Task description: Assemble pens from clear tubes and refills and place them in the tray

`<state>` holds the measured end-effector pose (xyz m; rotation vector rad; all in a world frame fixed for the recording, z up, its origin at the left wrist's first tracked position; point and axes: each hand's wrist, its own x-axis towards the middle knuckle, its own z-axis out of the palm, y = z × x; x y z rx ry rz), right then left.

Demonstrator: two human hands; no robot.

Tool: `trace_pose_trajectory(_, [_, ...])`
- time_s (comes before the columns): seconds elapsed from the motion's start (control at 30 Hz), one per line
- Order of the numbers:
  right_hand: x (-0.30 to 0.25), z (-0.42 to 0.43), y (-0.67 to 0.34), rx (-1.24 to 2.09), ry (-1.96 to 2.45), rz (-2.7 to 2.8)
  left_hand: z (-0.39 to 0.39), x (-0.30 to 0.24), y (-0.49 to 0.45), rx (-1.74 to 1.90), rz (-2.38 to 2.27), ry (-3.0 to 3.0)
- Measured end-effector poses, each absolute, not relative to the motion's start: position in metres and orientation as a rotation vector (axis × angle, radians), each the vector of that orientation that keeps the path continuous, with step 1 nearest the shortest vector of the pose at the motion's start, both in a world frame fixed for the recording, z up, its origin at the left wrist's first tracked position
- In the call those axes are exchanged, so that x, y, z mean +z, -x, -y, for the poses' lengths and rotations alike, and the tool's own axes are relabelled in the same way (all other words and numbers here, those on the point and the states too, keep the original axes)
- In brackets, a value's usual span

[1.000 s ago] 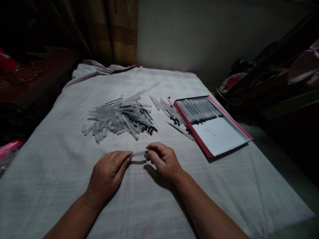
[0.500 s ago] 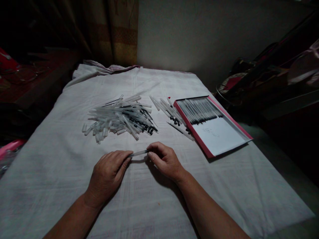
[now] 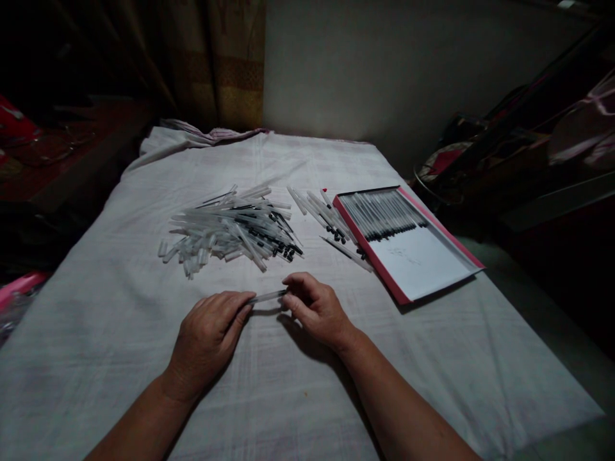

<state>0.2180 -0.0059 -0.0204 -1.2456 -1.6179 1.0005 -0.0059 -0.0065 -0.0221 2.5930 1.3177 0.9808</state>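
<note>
A thin clear plastic pen [image 3: 268,296] spans the gap between my two hands, just above the white cloth. My left hand [image 3: 209,336] pinches its left end with fingers closed. My right hand [image 3: 314,309] grips the right end, fingers curled round it. Beyond my hands lies a heap of clear pens [image 3: 230,227] with black tips and loose caps. To its right a few more pens [image 3: 329,221] lie in a loose row. A flat red-edged box [image 3: 432,262] at the right holds a neat row of pens [image 3: 384,214] at its far end.
The white cloth [image 3: 288,397] covers the whole work surface and is bunched at the far left corner [image 3: 192,131]. A curtain [image 3: 230,64] and a wall stand behind. Dark clutter [image 3: 523,147] sits off the right edge, pink and red items [image 3: 19,288] off the left.
</note>
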Motion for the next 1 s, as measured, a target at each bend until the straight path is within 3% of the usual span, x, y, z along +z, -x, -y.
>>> trace_pose_trajectory(1.0, [-0.0217,0.0060,-0.2207,0.947,1.236,1.722,0.0073,-0.0204,0.0055,0.971,-1.309,-2.577])
